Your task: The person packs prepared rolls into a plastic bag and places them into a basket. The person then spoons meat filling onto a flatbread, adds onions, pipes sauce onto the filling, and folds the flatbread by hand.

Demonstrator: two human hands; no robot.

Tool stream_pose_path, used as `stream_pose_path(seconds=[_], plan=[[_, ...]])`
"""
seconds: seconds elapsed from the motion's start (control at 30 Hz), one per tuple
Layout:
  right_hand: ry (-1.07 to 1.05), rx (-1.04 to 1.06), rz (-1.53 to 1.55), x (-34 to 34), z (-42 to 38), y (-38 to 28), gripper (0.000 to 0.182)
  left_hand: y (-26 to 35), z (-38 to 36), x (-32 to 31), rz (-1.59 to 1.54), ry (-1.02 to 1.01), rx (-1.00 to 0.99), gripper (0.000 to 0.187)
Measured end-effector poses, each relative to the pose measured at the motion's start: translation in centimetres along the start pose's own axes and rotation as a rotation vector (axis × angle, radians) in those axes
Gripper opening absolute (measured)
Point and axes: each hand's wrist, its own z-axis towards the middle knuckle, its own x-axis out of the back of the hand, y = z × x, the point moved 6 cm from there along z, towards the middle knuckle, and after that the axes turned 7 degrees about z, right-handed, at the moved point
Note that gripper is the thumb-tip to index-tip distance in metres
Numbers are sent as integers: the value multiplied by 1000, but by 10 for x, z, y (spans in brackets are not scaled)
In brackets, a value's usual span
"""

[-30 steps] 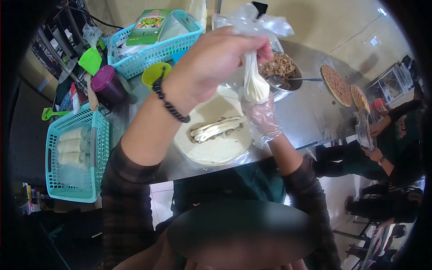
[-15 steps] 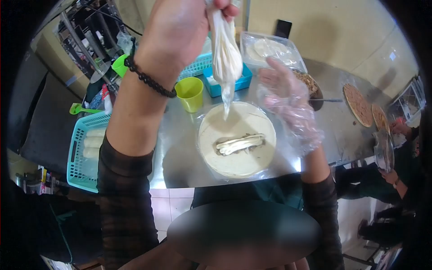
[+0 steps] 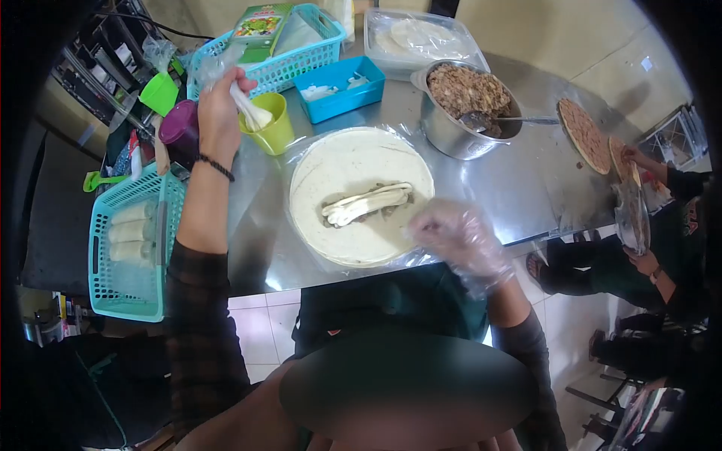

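My left hand (image 3: 216, 113), bare with a dark bead bracelet, grips a clear piping bag (image 3: 242, 98) of creamy white sauce. The bag's lower end rests in a yellow-green cup (image 3: 280, 128). My right hand (image 3: 462, 240) wears a clear plastic glove; its curled fingers overlap the right edge of a stack of round flatbreads (image 3: 353, 161), and whether they pinch the edge is hidden. Across the top flatbread lie thick white sauce strands (image 3: 374, 201) over a brown minced filling (image 3: 391, 212). Plastic sheeting shows under the stack.
Behind the stack stand a blue tray (image 3: 342, 101), a turquoise basket (image 3: 301, 69), a lidded plastic box (image 3: 429, 68) and a steel pot (image 3: 459, 135) of filling with a spoon. Left, another basket (image 3: 124, 293) holds wrapped rolls. Right, a co-worker's hand (image 3: 641, 159) touches a filling-covered flatbread.
My left hand has carried the piping bag from above the flatbreads leftward and down into the cup. My right hand has come down to the stack's right edge, its fingers curling.
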Motion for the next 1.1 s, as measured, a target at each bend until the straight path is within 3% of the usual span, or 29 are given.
stream_pose_path(seconds=[0.03,0.17,0.27,0.33,0.47,0.53,0.6,0.67,0.7,0.77,0.83,0.87,0.93,1.1], plan=[[-87,219,-290,-5,-3,-6,9,-3,-10,4,84,40,0,19],[-72,252,-451,-17,-12,5,11,-5,-35,13,423,129,-79,26],[-114,246,-521,-24,-7,2,12,-7,-52,27,571,50,-107,35],[-112,310,-527,-26,-6,-2,12,-1,-73,39,1155,35,-118,38],[-69,316,-510,-29,-12,-1,11,8,-135,53,986,161,-142,32],[-61,250,-489,-30,-11,1,12,17,-170,21,1053,75,-252,24],[-70,221,-454,-28,-9,0,11,16,-194,-20,937,-372,-387,19],[-73,192,-423,-25,-8,2,11,16,-211,-49,908,-567,-483,18],[-88,114,-332,-21,-7,8,10,14,-213,-54,907,-571,-479,18],[-95,34,-242,-20,-10,18,9,2,-220,-69,855,-787,-415,20],[158,-260,375,-12,-18,46,5,-1,-220,-76,848,-813,-451,20],[166,-264,375,-9,-19,45,5,-2,-221,-80,844,-831,-481,19],[370,-348,740,1,-23,50,4,-3,-222,-84,854,-875,-473,19],[466,-307,832,4,-23,50,6,0,-233,-94,921,-924,-549,20]])
